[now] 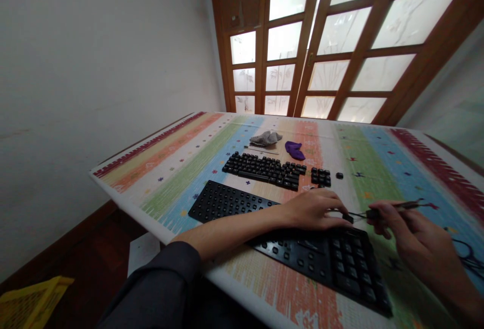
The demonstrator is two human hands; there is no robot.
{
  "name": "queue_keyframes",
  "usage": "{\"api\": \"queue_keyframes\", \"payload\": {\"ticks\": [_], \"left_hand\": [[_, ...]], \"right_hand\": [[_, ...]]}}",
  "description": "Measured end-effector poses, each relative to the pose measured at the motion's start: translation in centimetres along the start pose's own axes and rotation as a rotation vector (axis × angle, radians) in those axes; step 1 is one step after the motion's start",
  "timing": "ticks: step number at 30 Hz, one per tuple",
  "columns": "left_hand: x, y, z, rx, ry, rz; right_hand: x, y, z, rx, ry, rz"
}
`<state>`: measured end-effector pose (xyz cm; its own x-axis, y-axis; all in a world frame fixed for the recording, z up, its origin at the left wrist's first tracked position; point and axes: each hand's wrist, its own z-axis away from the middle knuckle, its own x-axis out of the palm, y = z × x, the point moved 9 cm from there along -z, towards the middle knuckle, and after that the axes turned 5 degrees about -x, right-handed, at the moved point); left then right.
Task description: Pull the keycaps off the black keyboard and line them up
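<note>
A black keyboard lies along the near side of the table; its left and middle parts are bare of keycaps, while the number block at its right end still carries caps. My left hand is over the keyboard's upper right, its fingertips pinching a small black keycap. In my right hand, closed around it, is a keycap puller with thin wire prongs. Those prongs reach left to the keycap. Behind the keyboard, loose black keycaps are laid out in rows. One single keycap sits apart to their right.
A grey crumpled cloth and a purple cloth lie behind the caps, near a thin stick. At the right edge is a dark looped object, perhaps scissors. A yellow basket stands on the floor at left.
</note>
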<state>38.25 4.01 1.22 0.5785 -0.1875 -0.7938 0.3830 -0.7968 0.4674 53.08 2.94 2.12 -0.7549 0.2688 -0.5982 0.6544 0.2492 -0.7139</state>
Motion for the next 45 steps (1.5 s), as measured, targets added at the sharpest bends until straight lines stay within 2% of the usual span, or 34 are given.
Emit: {"api": "queue_keyframes", "payload": {"ticks": [3, 7, 13, 18, 24, 27, 30, 36, 45], "left_hand": [[-0.2, 0.2, -0.6, -0.002, -0.026, 0.013], [-1.0, 0.7, -1.5, -0.003, -0.068, 0.043], [-3.0, 1.3, -3.1, 0.016, -0.049, 0.148], [-3.2, 0.5, -4.4, -0.059, 0.000, 0.377], [-0.1, -1.9, -5.2, -0.254, -0.008, 1.025], [0.3, -2.6, -5.5, -0.294, 0.035, 1.191], [0.4, -2.8, -5.6, -0.333, 0.035, 1.258], [0.6, -3.2, -5.5, -0.372, 0.046, 1.251], [0.9, -3.6, -5.2, -0.429, 0.080, 1.327]], "right_hand": [[-0.5, -0.4, 0.1, 0.020, 0.042, -0.023], [-1.4, 0.0, 0.2, 0.117, 0.133, -0.087], [-1.4, 1.5, 0.4, 0.229, 0.263, -0.475], [-2.1, 1.7, 0.5, 0.179, 0.368, -0.560], [-3.0, 1.4, 0.6, 0.104, 0.400, -0.497], [-3.3, 0.9, 0.5, 0.043, 0.413, -0.478], [-3.4, 0.4, 0.5, -0.023, 0.408, -0.462], [-3.6, -0.4, 0.6, -0.145, 0.393, -0.364], [-3.4, -0.8, 0.5, -0.196, 0.361, -0.345]]}}
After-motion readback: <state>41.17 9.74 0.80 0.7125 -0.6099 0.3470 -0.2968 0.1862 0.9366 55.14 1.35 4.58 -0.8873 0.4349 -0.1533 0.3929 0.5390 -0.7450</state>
